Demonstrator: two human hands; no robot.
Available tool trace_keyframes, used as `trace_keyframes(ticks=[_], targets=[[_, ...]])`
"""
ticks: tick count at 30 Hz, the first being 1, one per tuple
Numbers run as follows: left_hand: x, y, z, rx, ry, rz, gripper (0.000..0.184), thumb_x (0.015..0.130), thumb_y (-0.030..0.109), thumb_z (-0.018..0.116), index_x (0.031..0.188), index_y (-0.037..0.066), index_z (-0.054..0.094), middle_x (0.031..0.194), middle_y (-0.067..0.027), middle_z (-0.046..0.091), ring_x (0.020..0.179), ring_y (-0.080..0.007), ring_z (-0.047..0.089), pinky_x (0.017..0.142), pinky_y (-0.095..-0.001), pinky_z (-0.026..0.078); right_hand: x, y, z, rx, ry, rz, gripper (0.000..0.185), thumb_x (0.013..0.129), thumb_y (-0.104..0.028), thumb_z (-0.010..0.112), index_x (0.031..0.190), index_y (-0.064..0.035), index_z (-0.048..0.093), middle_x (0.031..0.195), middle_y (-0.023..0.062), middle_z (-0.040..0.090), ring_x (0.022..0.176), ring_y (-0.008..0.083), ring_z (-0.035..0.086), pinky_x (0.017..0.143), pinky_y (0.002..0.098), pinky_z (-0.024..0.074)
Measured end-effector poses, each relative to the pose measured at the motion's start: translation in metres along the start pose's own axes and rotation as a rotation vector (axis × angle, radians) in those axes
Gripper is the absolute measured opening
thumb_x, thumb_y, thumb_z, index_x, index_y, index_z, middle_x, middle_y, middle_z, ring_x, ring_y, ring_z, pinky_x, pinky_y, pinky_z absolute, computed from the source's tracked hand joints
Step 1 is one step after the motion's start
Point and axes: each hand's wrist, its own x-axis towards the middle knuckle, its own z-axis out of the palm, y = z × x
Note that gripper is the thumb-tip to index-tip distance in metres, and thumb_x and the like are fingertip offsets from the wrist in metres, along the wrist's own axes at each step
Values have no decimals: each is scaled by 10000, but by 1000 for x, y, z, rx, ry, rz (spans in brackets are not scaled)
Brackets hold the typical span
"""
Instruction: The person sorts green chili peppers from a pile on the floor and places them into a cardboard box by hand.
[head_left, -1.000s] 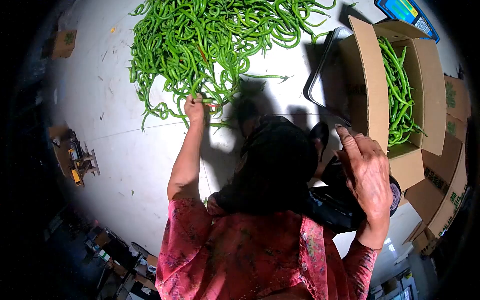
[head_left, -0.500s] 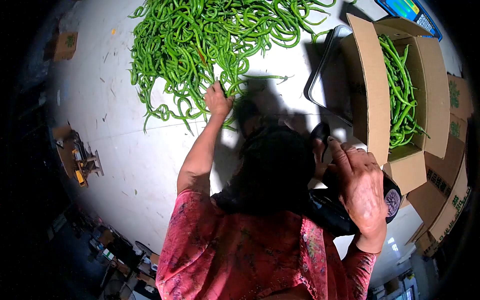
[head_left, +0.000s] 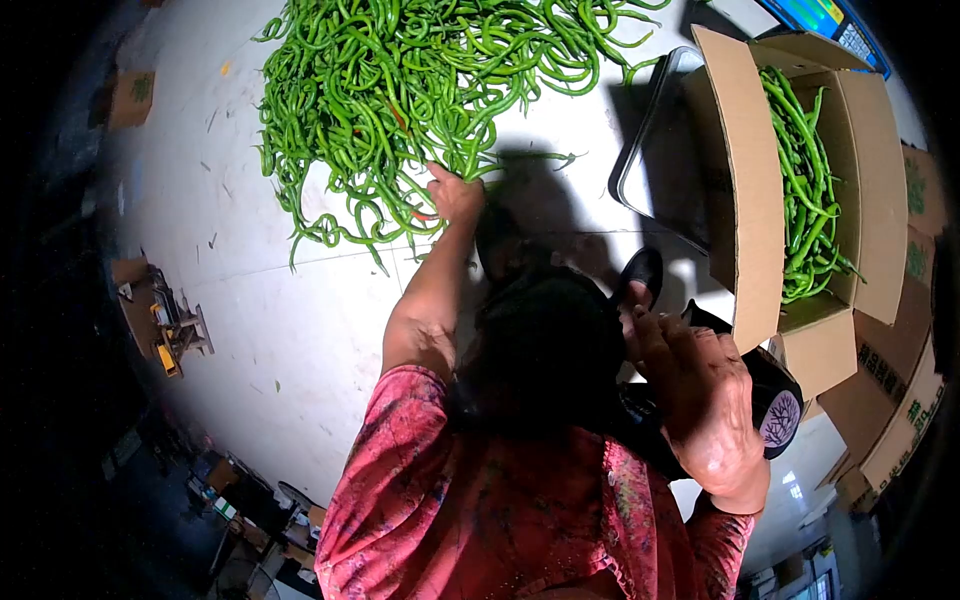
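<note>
A large heap of long green chili peppers lies spread on the pale floor in front of me. My left hand is at the heap's near edge, bent over a few peppers, its fingers partly hidden among them. Close to that wrist a reddish pepper shows. Off to the right, my right hand is raised near my knee, back of the hand up and fingers curled; whatever may be under them is hidden. An open cardboard box beyond it contains more long green peppers.
A dark-rimmed tray lies partly behind the box. At the top right is a blue device, perhaps a scale. Flattened printed cartons lie at the right edge. A small wooden stool-like object stands at left.
My left hand has shifted right along the heap's edge, and the reddish pepper beside it has come into sight. My right hand has dropped slightly lower and to the left.
</note>
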Motion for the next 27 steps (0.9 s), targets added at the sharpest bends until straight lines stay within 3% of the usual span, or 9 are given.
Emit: trace_keyframes(ticks=[1,4,8,11,14,18,20,24,27], targets=[[-1,-4,0,9,66,57,999,716,280,744,1458,37,121,1129,-300,497,1020,-449,559,890,-471,476,-1,0,-1,-8,0,3,488,763,-17,604,1250,-33,577,1029,130,624,915,291,596,798,370,458],[-2,-10,-1,25,112,24,1004,709,277,762,1447,28,128,1139,-296,510,1021,-447,567,886,-488,477,-2,1,1,-48,10,-25,511,747,-3,600,1256,-34,575,1035,129,620,903,286,595,786,365,458],[2,-8,-9,23,-17,-59,862,695,293,765,1367,11,306,1154,-292,555,1069,-428,573,924,-461,466,-2,1,3,-84,37,-77,517,737,-1,603,1253,-22,572,1007,126,618,867,280,594,758,365,459],[19,-26,-7,65,-48,-32,602,695,273,741,1165,-28,516,1015,-263,644,968,-408,628,872,-455,500,0,0,-2,-144,-27,-93,453,770,-50,591,1221,-14,568,1167,231,586,859,273,597,708,353,475],[15,-49,-16,-156,-33,101,518,690,257,720,1086,-33,554,929,-257,660,894,-400,647,829,-443,504,0,-1,-3,-111,-3,-61,450,760,-59,591,1208,-19,569,1107,200,594,849,263,586,699,357,465],[-9,-56,-62,-429,-174,223,372,719,209,678,995,-29,604,839,-148,663,768,-238,629,733,-336,495,-2,-1,-4,-144,15,-78,428,764,-48,594,1190,-13,568,1008,164,588,835,272,576,692,367,460],[-14,-66,-80,-706,-226,208,250,796,160,671,994,12,632,840,-67,673,758,-165,613,704,-291,488,0,-2,-5,-112,22,-75,426,767,-42,595,1191,-10,564,955,148,575,829,279,571,693,371,458],[-37,-44,-165,-1008,-394,43,242,812,107,666,1022,-9,633,865,-90,665,695,-174,639,632,-294,540,-1,-3,-2,-32,113,-28,396,777,-63,648,1170,-49,600,855,117,579,783,305,571,709,385,452],[-54,-29,-216,-1086,-461,86,295,821,123,667,1066,-29,603,904,-120,662,714,-177,651,624,-306,582,-3,2,-1,-101,94,-59,468,733,-38,624,1197,-19,563,878,139,573,826,309,580,737,392,462]])
